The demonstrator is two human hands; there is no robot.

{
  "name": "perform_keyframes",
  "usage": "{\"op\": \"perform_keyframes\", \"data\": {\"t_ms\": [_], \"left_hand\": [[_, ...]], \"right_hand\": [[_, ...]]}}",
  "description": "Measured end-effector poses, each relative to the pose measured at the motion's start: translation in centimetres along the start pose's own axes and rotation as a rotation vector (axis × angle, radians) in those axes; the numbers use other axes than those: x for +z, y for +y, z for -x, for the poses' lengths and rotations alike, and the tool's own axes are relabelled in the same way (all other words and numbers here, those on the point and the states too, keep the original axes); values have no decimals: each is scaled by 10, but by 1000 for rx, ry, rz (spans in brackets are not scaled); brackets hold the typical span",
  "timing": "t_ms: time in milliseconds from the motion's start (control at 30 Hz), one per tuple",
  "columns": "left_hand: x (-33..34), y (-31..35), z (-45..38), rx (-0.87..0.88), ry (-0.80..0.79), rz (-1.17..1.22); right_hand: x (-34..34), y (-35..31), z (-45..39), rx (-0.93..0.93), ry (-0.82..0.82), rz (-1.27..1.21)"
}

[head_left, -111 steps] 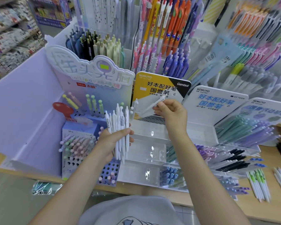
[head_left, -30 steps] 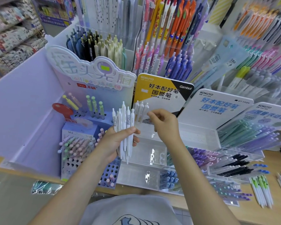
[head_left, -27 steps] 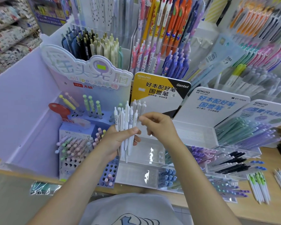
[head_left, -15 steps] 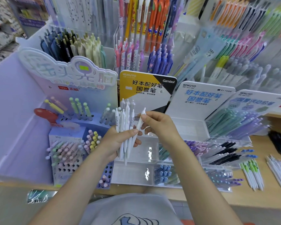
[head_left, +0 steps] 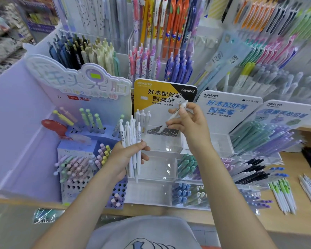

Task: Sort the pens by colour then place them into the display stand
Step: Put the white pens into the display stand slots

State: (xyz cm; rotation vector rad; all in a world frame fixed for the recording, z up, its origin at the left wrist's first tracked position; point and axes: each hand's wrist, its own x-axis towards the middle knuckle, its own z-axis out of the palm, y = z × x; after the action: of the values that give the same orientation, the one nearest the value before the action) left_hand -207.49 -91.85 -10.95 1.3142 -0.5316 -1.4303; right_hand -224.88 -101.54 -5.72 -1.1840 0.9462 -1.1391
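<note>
Gripping a bundle of white pens (head_left: 132, 150) upright, the left hand (head_left: 123, 159) had its fingers wrapped round the barrels, in front of the clear display stand (head_left: 158, 169). Just beyond, the right hand (head_left: 188, 123) pinched a single white pen (head_left: 174, 115) between thumb and fingertips, tilted tip-down over the stand's top compartment. Three more white pens (head_left: 142, 117) stood in that top tier at its left. Farther right, loose white and green pens (head_left: 282, 194) lay on the wooden worktop (head_left: 294, 168). Behind rose a yellow sign (head_left: 162, 96).
</note>
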Motion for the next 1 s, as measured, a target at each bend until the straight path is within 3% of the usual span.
{"op": "perform_keyframes", "data": {"t_ms": [433,1000], "left_hand": [[-9,-1,-1,8,7,6],[-13,0,0,-36,-64,124]], "right_hand": [[27,37,-16,11,-48,154],[30,62,-25,-96,55,670]]}}
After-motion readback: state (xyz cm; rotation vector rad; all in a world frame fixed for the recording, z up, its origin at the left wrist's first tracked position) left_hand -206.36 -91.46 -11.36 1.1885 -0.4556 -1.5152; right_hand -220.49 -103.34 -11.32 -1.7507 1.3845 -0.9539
